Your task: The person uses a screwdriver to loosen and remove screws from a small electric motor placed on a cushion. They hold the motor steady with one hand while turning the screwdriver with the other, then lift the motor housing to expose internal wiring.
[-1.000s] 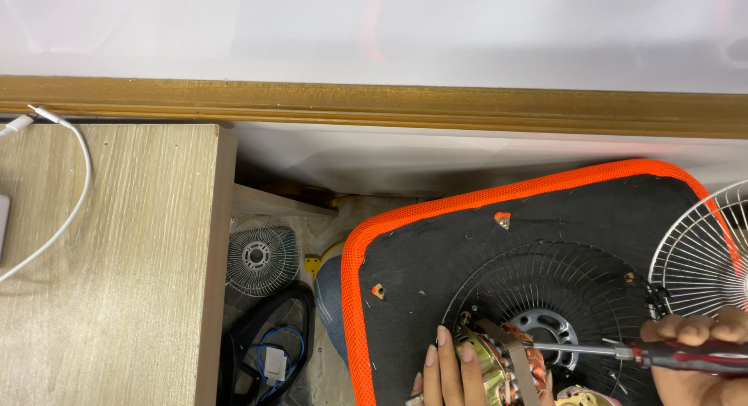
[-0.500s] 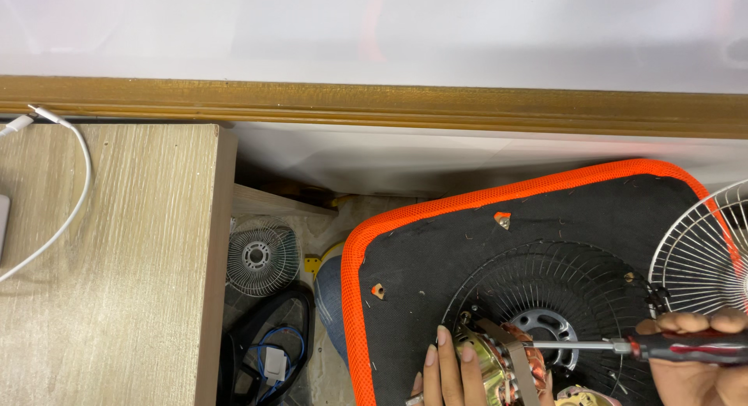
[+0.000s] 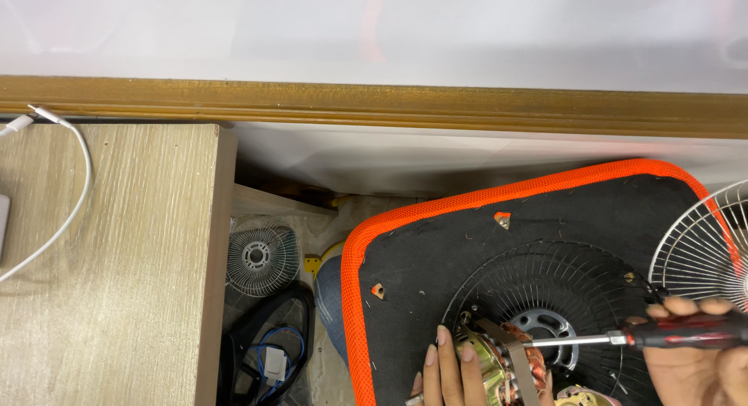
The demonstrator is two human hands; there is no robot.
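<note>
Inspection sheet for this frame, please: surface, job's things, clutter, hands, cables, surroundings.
Surface: black pad with orange rim.
Job's things: fan motor on a black grille; screwdriver tip at the motor.
Clutter: white grille at right; small fan on the floor.
Hands: left hand rests on the motor; right hand grips the screwdriver.
Cables: white cable on the wooden desk; black cables on the floor.
Surroundings: white wall, wooden rail.

A pale wooden bench (image 3: 117, 258) fills the left of the frame, a white cable (image 3: 66, 211) curving across it. A brown wooden rail (image 3: 374, 106) runs along the top. Lower centre-left, a small wire fan grille (image 3: 261, 255) lies above coiled black cords (image 3: 269, 351).
</note>
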